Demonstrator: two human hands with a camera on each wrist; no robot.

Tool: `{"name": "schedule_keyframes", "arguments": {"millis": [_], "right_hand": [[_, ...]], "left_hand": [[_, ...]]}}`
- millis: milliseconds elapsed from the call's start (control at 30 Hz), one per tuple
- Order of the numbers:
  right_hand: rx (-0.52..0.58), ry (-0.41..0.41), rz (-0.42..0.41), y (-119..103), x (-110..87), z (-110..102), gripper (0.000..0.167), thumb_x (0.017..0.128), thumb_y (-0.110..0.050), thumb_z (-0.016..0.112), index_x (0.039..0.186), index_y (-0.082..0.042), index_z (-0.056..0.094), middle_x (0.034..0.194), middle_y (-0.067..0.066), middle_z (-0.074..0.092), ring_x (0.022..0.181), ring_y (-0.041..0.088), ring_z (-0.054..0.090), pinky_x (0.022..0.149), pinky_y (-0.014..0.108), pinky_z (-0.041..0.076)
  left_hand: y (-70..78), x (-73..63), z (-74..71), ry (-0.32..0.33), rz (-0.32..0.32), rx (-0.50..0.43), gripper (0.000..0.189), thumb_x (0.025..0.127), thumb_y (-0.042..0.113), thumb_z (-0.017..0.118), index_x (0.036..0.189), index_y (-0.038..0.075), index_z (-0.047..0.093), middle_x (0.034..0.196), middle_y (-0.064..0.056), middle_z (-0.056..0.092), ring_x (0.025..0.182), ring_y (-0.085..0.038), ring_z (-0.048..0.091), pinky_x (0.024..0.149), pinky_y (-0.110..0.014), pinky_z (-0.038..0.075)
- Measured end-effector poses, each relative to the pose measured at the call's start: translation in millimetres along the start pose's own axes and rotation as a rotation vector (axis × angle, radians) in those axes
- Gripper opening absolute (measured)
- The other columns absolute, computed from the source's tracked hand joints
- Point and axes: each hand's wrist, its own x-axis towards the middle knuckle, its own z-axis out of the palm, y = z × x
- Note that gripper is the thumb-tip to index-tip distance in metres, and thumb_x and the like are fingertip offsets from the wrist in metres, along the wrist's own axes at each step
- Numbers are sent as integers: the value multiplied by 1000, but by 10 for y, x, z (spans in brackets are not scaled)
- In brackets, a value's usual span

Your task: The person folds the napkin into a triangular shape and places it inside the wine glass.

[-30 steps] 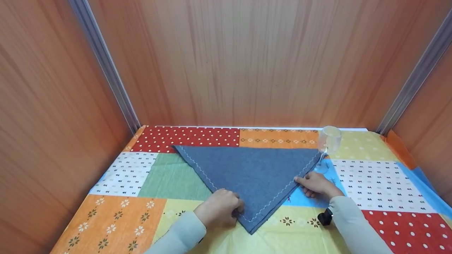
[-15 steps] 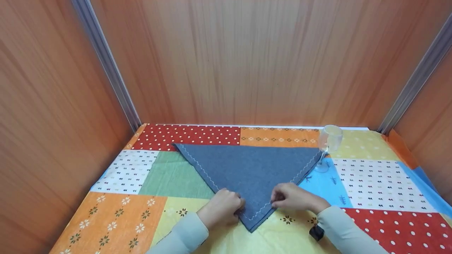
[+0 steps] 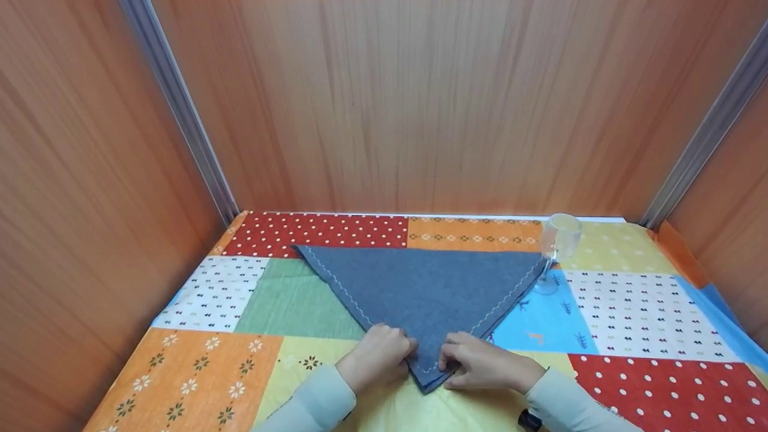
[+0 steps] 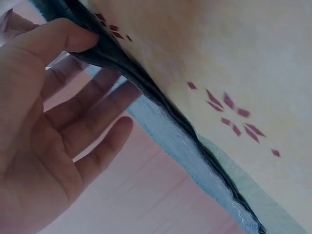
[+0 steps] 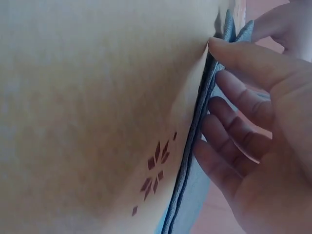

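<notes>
A grey cloth napkin (image 3: 414, 288), folded into a triangle with pale wavy stitching along its two slanting sides, lies with its point toward me in the head view. My left hand (image 3: 379, 357) pinches the left edge near that point; in the left wrist view the thumb (image 4: 78, 36) presses the layered edge (image 4: 161, 97) and the fingers spread over the napkin's upper side. On the opposite edge, close to the point, my right hand (image 3: 483, 363) pinches the layers. Its thumb (image 5: 234, 53) sits at the edge and its fingers bend onto the cloth in the right wrist view.
A clear stemmed glass (image 3: 561, 240) stands upright beside the napkin's far right corner. Under everything lies a patchwork tablecloth (image 3: 198, 372) in bright squares. Wood-grain panels (image 3: 384, 108) with metal corner posts (image 3: 186, 120) enclose the back and sides.
My right hand has slid from the middle of the napkin's right edge down toward the near point. The left hand has stayed about where it was on the left edge.
</notes>
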Motion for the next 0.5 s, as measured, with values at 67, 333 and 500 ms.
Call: {"name": "schedule_keyframes", "arguments": {"millis": [67,333,500], "right_hand": [[-1,0,7,4,-1,12,16,88,-28,79,96,-21,67,96,-11,50,90,6,46,78,25,46],[-7,14,6,-3,-32,38,23,88,-39,77,99,-24,64,99,-12,50,90,6,44,78,25,45],[-21,14,13,-31,-30,60,25,92,-46,71,101,-25,61,98,-13,50,87,6,44,75,25,43]], "left_hand": [[15,0,-4,-1,-8,12,18,77,26,80,75,21,63,65,3,61,55,-16,58,50,-31,46],[29,-18,19,8,-11,18,32,80,47,75,80,20,59,65,4,55,54,-15,54,47,-30,38],[25,-11,-18,-25,0,-39,33,85,49,72,82,20,58,66,7,52,53,-11,48,47,-28,37]]}}
